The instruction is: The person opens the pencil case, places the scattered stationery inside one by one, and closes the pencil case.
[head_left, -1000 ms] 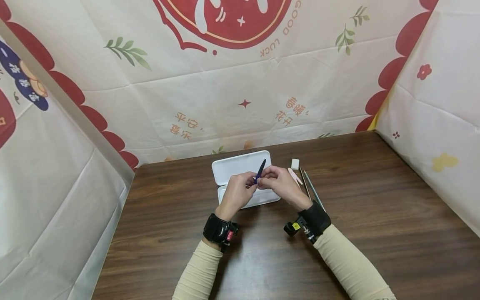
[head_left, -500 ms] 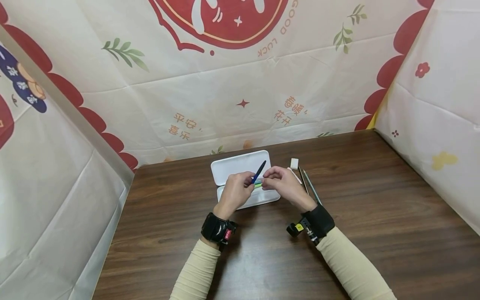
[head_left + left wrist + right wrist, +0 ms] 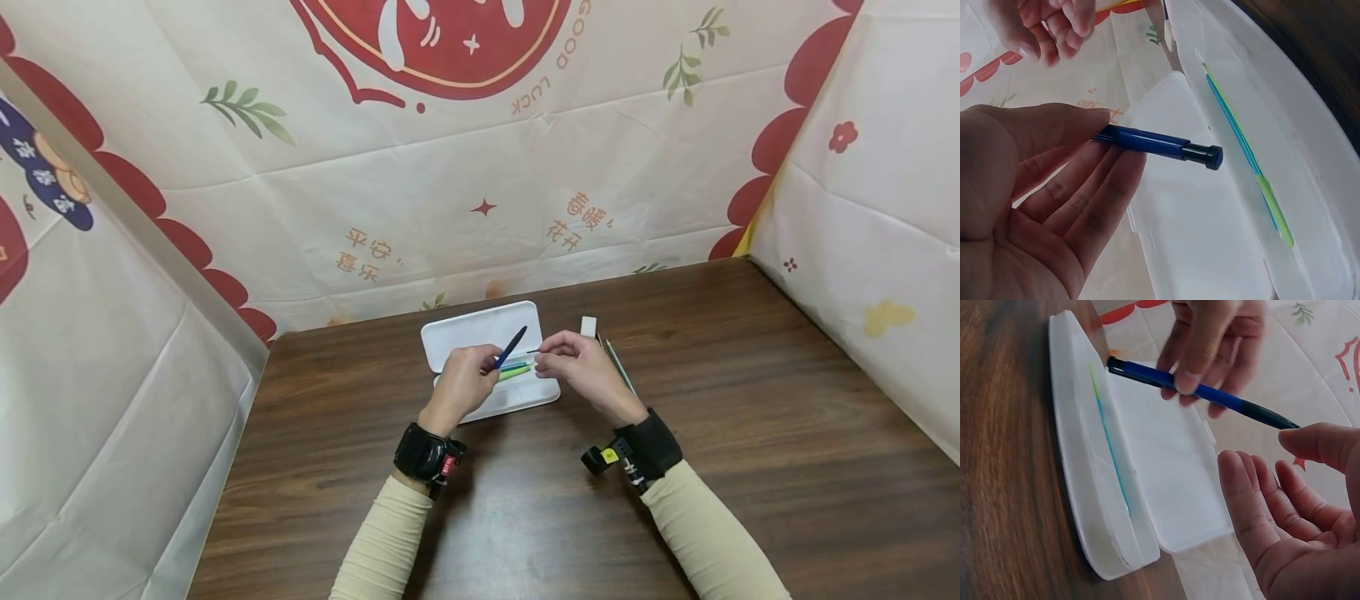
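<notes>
While my left hand [image 3: 465,383] pinches the blue pen [image 3: 1154,142] between thumb and fingers above the open white case [image 3: 536,393], my right hand [image 3: 581,367] hovers near it with loosely bent fingers, thumb apart, holding nothing. A green pen [image 3: 1277,214] and a teal pen [image 3: 1233,127] lie together inside the case.

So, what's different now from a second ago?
The right hand has drawn rightward, away from the blue pen, which now leans lower in the left hand. Green and teal sticks in the white case, mostly hidden before, now show. The left hand keeps its hold; the open case and eraser stayed put.
</notes>
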Motion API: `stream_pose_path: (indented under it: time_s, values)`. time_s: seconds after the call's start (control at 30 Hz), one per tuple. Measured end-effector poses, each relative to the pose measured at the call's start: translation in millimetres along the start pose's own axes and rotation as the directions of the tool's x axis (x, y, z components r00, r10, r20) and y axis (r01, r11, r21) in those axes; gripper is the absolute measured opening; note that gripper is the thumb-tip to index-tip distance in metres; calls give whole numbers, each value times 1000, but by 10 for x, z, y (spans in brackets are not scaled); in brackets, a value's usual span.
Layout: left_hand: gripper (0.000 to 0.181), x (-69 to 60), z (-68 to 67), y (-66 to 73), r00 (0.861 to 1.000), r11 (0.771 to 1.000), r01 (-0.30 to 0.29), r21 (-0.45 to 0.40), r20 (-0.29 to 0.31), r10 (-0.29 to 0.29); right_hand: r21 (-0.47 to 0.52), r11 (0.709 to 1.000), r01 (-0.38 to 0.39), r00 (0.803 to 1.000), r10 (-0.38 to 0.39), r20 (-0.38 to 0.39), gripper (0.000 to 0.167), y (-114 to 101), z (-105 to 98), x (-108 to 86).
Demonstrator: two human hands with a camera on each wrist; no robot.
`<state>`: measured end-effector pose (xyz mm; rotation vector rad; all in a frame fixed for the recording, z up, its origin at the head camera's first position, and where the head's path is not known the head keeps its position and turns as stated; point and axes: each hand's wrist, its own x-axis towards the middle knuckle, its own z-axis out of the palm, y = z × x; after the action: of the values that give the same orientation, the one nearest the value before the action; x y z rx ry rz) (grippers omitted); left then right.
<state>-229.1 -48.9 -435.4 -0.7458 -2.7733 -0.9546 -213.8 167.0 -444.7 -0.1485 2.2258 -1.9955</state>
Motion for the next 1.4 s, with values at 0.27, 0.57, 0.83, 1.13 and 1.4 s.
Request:
stream_pose_path:
  time_s: [0.27, 0.57, 0.83, 1.13, 1.4]
  values:
    - [20, 1, -33, -73, 1000, 999, 15, 33, 13, -15, -15, 1000, 5, 999, -5, -42, 23, 32, -114, -5]
    - [21, 6, -63, -157, 999, 997, 39, 61, 25, -41, -41, 999, 31, 994, -35, -101, 23, 66, -335, -26]
    - [23, 4, -67, -201, 997, 996, 64, 64, 42, -67, 7, 999, 47, 986, -45, -159, 30, 62, -501, -70]
    - [23, 5, -66, -237, 993, 992, 98, 80, 58, -102, -15, 999, 31, 979, -34, -203, 34, 80, -647, -109]
    - [23, 23, -42, -276, 989, 988, 116, 101, 81, -124, 1, 998, 63, 975, -61, -213, 29, 106, -721, -113]
